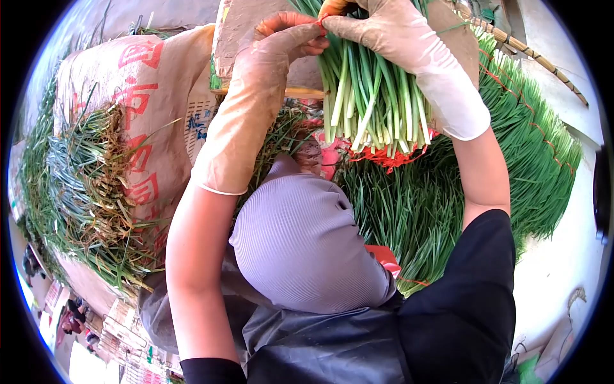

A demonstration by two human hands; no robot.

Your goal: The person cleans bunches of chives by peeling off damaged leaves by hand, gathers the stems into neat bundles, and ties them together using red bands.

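A bunch of green garlic chives [371, 96] lies on a cardboard-covered stand, its pale cut ends toward me. Both my hands wear long whitish rubber gloves, stained orange-brown at the fingers. At the bunch's upper left, my left hand [284, 41] is closed, thumb and fingertips pinching a thin red tie [322, 21]. My right hand [384, 32] arches over the top of the bunch, and its fingertips pinch the same tie against the left ones. Part of the tie round the bunch is hidden by my hands. Below the cut ends hangs a tangle of red ties [390, 159].
Tied bundles of chives [531, 134] are stacked at right, with more chives [416, 217] beneath the stand. At left, a woven sack with red print [147, 147] bears loose, untrimmed chives [89, 185]. A bamboo-like stick [531, 54] slants at upper right. People show small at lower left.
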